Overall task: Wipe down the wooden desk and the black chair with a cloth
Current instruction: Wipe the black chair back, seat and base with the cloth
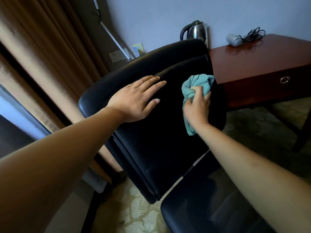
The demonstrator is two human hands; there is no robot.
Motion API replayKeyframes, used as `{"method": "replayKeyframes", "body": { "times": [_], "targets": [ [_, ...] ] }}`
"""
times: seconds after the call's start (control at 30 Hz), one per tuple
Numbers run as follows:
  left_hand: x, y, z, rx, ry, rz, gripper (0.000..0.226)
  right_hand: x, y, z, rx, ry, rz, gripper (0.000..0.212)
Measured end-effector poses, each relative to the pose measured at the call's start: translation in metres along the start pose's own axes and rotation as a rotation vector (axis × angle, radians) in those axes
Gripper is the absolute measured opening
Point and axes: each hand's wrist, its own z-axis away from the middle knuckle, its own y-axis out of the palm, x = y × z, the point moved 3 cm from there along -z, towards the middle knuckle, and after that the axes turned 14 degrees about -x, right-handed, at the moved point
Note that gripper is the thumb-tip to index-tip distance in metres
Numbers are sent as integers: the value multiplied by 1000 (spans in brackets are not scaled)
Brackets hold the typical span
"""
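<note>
The right hand [196, 108] grips a teal cloth [196, 88]; its fingers are curled into the bunched fabric and press it on the backrest of the black chair [151, 148], near the right edge of the backrest. One part of the cloth stands out above the fingers, and another part hangs down under the wrist. The left hand [136, 101] holds nothing. It lies flat on the upper part of the same backrest, with straight fingers a little spread and the thumb pointing toward the cloth. The two hands are near each other but do not touch.

The chair is padded and shiny, and its seat shows at the bottom right, under the right forearm. Behind the chair, to the right, stands the wooden desk [262, 59], of a dark red colour, with a drawer that has a round metal pull [284, 79]. On the desk, close to the wall, there is a steel kettle [196, 31] with a black handle, partly hidden by the top of the chair. Further right lies a small grey object with a tangled black cord [235, 40]; it is perhaps a hair dryer, but the view is blurred there. At the left hangs a brown curtain [42, 47], and a wall socket [116, 56] is seen beside it. The floor has a pale patterned carpet [134, 212].
</note>
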Motion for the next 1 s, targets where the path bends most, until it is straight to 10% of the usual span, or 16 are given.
{"method": "replayKeyframes", "body": {
  "times": [0.23,0.43,0.73,1.0],
  "targets": [
    [-4,-8,13,-24,1,-10,62,41,-31,235,223,-176,-188,33],
    [-18,-19,50,-64,13,-123,58,4,-42,184,311,-508,-173,38],
    [-18,-15,74,-138,-2,-216,49,-1,-10,147,24,158,-188,40],
    [-17,-15,75,-171,18,-240,48,6,-52,291,393,-320,-283,32]
  ]
}}
